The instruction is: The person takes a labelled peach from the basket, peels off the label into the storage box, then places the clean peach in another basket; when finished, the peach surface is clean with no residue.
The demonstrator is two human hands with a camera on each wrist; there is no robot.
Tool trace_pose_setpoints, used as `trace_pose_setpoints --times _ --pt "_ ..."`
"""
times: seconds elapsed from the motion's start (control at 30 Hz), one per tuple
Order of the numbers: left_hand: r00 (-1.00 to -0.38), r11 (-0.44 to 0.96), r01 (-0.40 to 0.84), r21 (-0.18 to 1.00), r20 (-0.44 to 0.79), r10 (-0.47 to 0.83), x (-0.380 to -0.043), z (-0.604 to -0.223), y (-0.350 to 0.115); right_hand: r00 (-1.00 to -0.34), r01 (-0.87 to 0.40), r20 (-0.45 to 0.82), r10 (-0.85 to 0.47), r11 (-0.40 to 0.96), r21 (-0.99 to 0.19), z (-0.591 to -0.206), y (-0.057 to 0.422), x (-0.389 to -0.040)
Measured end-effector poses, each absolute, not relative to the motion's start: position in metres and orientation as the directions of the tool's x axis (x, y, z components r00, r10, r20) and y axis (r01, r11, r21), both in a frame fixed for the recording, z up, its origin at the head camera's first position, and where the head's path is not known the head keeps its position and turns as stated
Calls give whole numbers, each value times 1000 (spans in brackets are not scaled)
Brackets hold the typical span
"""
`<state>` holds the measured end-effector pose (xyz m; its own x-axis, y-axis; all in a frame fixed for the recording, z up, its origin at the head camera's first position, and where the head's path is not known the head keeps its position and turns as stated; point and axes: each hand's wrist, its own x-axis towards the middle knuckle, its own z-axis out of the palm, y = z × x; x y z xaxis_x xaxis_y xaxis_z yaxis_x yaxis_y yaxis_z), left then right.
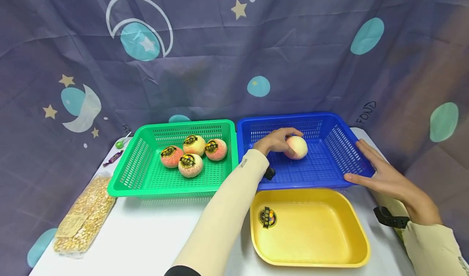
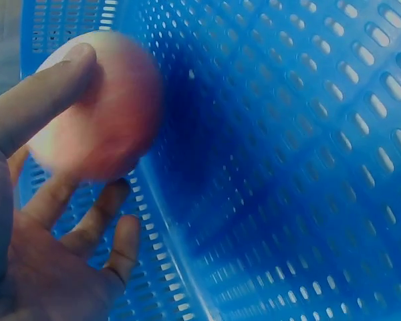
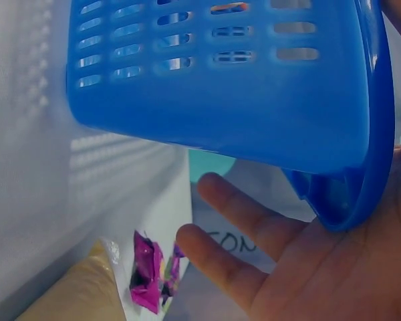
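My left hand (image 1: 275,141) holds a pale pink-and-cream peach (image 1: 298,147) inside the blue basket (image 1: 286,183). In the left wrist view, the thumb presses one side of the peach (image 2: 113,120) while fingers curl by the other side. The peach hangs close to the basket's slotted wall and floor. At the basket's right side, my right hand (image 1: 393,182) spreads over the rim, fingers extended. From the right wrist view, the rim lies by the palm, and two straight fingers stand off the wall. Several stickered peaches (image 1: 192,167) sit in the green basket (image 1: 172,191) to the left.
In front of the blue basket stands a yellow tray (image 1: 311,235) with a round black sticker (image 1: 268,217) inside. A bag of corn kernels (image 1: 84,215), a purple-wrapped candy (image 1: 112,158) and a green lollipop (image 1: 119,144) lie at left. A patterned curtain (image 1: 205,56) hangs behind.
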<state>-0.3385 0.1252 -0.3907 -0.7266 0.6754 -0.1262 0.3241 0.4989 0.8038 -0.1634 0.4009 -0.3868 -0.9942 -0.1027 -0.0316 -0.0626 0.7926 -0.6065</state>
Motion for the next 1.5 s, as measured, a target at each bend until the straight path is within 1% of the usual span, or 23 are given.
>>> trace_pose_setpoints --times 0.2,0.3,0.47,0.63,0.73,0.87,1.0,1.1,1.2,1.3,1.33,1.4,1.5 --pt "-720 494 321 808 -130 681 -338 -387 122 -994 -53 -43 -100 791 -610 -385 398 -164" --pt "-723 503 339 795 -122 680 -338 -382 121 -994 -59 -36 -102 789 -612 -386 398 -163" --pt "-730 531 370 762 -115 674 -335 -370 119 -994 -74 -17 -106 787 -612 -387 399 -162" --pt "-722 593 400 699 -158 673 -332 -355 112 -992 -95 -1 -122 780 -618 -389 400 -164" --pt "-699 623 436 649 -192 689 -329 -346 106 -992 -102 7 -125 777 -621 -390 402 -163" --pt "-647 624 522 581 -206 734 -320 -333 95 -991 -117 24 -130 773 -624 -392 404 -163" --pt "-589 578 622 529 -170 790 -303 -316 75 -989 -135 40 -141 769 -625 -394 406 -164" --pt "-574 547 672 500 -116 811 -287 -304 53 -988 -140 42 -146 770 -622 -395 407 -164" --pt "-585 525 697 488 -37 810 -272 -296 24 -987 -148 49 -150 772 -618 -396 407 -164" --pt "-625 523 682 511 37 780 -260 -294 -8 -986 -157 59 -154 774 -613 -397 407 -163" --pt "-641 521 671 527 60 765 -256 -295 -19 -986 -161 62 -156 774 -613 -397 407 -163" --pt "-697 536 620 573 90 711 -247 -297 -43 -985 -163 61 -159 776 -610 -396 407 -164" --pt "-763 540 573 617 159 627 -237 -305 -80 -986 -151 40 -159 783 -603 -394 407 -165"
